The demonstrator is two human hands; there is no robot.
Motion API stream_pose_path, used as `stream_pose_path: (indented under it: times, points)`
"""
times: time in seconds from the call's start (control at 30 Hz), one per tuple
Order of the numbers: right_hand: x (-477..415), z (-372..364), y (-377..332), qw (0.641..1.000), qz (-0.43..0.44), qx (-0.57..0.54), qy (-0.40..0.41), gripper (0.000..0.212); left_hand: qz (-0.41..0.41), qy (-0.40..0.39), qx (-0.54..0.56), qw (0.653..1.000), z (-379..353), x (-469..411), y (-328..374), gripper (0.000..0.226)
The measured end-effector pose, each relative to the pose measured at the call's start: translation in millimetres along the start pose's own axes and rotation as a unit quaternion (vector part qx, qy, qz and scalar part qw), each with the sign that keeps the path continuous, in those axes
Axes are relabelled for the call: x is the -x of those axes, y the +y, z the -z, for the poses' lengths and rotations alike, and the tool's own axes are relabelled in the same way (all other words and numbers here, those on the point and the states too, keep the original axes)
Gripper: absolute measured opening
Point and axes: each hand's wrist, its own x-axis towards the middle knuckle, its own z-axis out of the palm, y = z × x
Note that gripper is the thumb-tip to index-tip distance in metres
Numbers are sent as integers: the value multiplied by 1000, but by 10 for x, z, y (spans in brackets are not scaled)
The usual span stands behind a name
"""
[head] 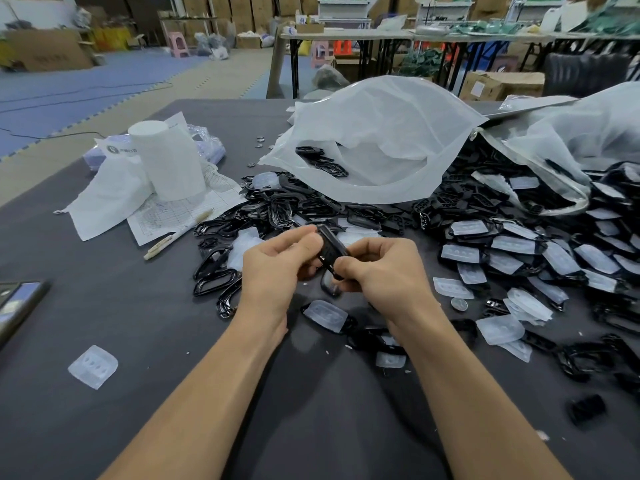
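Fingers of the left hand (277, 261) curl round the far end of the black key shell (333, 247), held above the table (138, 323); its long axis slants far-left to near-right, where the right hand (384, 271) pinches it between thumb and fingers.

Even, diffuse overhead light, mod. bright. Soft shadows on table (104, 323). Mild glare on white bag (381, 126). Black casing (333, 249) sharp; bkgd soft. Wide-angle bowing at edges.
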Motion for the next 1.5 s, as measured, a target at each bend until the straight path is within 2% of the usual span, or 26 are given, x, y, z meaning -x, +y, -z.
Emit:
stream_pose_path:
  times: [0.1,0.17,0.2,0.27,0.33,0.4,0.47,0.57,0.67,0.77,0.87,1.07,1.2,1.3,1.5]
  points:
    - [24,9,-22,998,2,-67,-20,10,16,-65,8,998,14,26,16,17]
    - [44,2,-37,994,0,-110,-28,12,36,-73,36,996,20,23,29,16]
    - [41,-1,-25,996,16,-90,-2,14,36,-61,29,997,15,22,16,17]
    - [34,-13,15,991,87,44,93,17,23,-35,-28,999,-12,14,-31,20]
    - [64,-36,33,960,162,173,152,12,30,-48,-59,997,-37,27,-61,24]
    - [100,-71,47,928,210,269,149,9,43,-59,-67,995,-26,24,-62,24]
    - [118,-121,75,910,235,323,108,14,42,-47,-79,995,13,-15,-68,18]
    - [89,-110,80,937,211,275,33,22,23,13,-116,993,64,-75,-91,15]
    - [-31,4,91,956,160,231,88,26,9,49,-120,991,103,-130,-104,14]
    - [-225,126,104,944,103,287,122,33,5,61,-125,990,119,-156,-119,17]
    - [-458,148,60,919,67,378,95,35,0,62,-126,990,113,-164,-120,22]
    - [-665,10,-76,854,101,509,34,21,5,45,-110,993,95,-127,-99,21]
    - [-670,-1,-112,859,84,503,45,16,7,45,-106,993,95,-135,-72,16]
    - [-641,7,-120,880,71,467,55,12,3,41,-101,994,86,-129,-70,14]
    - [-622,-37,-77,868,72,488,62,13,-5,33,-108,994,101,-145,-95,13]
